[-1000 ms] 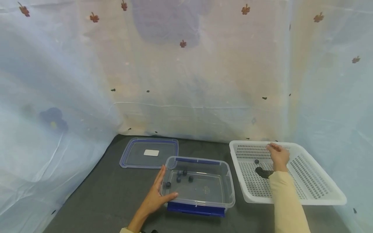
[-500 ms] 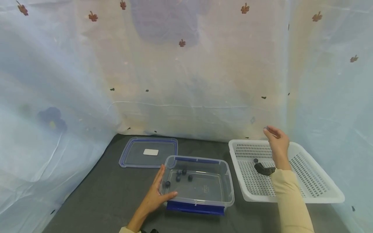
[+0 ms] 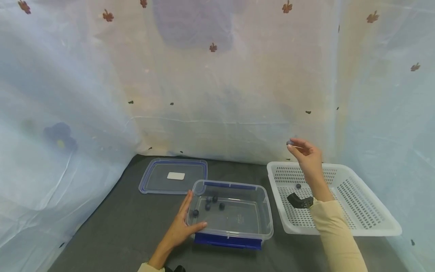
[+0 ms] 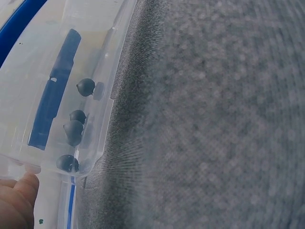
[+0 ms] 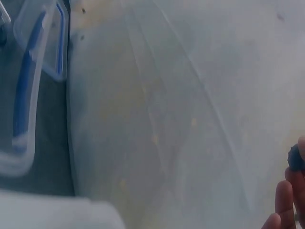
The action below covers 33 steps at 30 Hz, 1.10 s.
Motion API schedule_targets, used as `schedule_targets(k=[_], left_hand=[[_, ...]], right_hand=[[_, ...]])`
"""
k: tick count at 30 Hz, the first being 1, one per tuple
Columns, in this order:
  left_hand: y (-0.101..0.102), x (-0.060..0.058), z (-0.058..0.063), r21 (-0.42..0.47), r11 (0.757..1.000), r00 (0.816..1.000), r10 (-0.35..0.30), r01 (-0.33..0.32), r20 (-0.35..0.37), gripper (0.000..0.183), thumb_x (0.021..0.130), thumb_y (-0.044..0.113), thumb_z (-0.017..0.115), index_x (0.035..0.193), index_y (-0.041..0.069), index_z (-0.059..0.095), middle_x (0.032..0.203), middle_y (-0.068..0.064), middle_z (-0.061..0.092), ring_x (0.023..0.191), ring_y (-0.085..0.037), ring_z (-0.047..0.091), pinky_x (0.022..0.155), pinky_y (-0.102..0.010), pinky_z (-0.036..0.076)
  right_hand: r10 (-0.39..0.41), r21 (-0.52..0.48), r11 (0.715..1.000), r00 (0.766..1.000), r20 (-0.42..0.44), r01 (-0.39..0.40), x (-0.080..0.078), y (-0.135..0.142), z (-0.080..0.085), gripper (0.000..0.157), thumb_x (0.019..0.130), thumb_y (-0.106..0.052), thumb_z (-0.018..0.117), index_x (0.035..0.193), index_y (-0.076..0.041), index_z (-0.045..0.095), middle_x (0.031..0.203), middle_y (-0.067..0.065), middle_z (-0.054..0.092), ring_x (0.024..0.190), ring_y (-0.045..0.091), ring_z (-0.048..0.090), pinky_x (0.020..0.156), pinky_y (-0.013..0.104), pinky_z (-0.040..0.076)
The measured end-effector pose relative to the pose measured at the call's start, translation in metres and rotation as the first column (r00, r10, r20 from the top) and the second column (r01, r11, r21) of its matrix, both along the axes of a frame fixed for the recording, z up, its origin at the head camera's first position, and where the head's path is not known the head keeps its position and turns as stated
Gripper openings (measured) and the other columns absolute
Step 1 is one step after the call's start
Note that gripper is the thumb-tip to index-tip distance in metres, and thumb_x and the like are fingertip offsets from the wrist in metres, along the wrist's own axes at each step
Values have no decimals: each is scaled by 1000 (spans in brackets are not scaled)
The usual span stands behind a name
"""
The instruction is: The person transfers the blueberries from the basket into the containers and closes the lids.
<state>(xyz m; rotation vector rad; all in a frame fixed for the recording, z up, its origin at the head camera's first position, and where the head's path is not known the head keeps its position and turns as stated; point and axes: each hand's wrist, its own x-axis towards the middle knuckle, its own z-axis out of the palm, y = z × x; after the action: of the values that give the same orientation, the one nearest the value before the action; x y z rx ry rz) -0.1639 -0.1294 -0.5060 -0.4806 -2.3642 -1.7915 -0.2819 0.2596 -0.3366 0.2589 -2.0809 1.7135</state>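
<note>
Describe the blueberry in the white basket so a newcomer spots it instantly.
On the head view's right is the white slotted basket. Near its far wall, on the floor, sits a small, round, dark blueberry. It's the only one visible there; the others are inside the clear container, bar one pinched in the right hand.

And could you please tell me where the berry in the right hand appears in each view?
Head: the berry is right of centre, about mid-height, at the right hand's fingertips.
Left wrist: not in it.
Right wrist: at the right edge, below mid-height, partly hidden by fingers.
Shared landmark: the clear box, seen in all three.
</note>
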Motion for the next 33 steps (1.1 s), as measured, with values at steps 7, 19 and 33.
schedule_targets(k=[7,19,33], left_hand=[[0,0,1,9,1000,1000,0,0,-5,107,76,22,83,156,7,13,161,-7,4,144,-36,5,108,-62,11],[0,0,-1,8,1000,1000,-10,10,-12,108,76,21,83,155,4,12,161,-8,4,144,-35,5,108,-62,11],[0,0,2,2,1000,1000,-12,12,-12,105,78,22,81,155,3,12,161,-10,5,143,-37,7,107,-65,12]], right_hand=[[186,72,981,980,-68,-181,6,-33,5,33,91,-9,69,120,5,63,108,1,65,96,14,60,79,22,47],[430,274,865,902,29,-421,9,-92,-17,27,91,-5,68,117,1,65,115,17,64,97,26,61,82,31,52],[677,466,641,735,32,-610,1,-144,-58,24,83,0,75,106,5,67,99,14,69,86,22,65,73,34,55]])
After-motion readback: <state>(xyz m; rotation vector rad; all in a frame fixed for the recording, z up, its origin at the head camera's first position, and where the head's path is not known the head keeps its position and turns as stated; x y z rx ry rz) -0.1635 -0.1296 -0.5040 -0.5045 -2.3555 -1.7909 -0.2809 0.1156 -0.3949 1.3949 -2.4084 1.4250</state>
